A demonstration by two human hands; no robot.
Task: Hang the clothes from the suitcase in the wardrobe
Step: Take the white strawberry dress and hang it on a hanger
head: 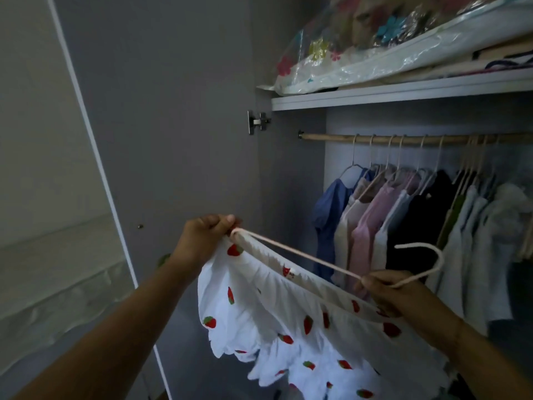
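My left hand (206, 235) pinches one end of a pale hanger (302, 256); my right hand (386, 293) grips its neck. A white strawberry-print garment (259, 313) drapes from it, not yet hooked. Beyond, the wardrobe rail (326, 137) already carries a row of clothes (403, 212), with its left end bare.

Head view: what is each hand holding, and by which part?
The left hand pinches the strawberry-print garment against the hanger at the hanger's left end. The right hand grips the hanger at the base of its hook.
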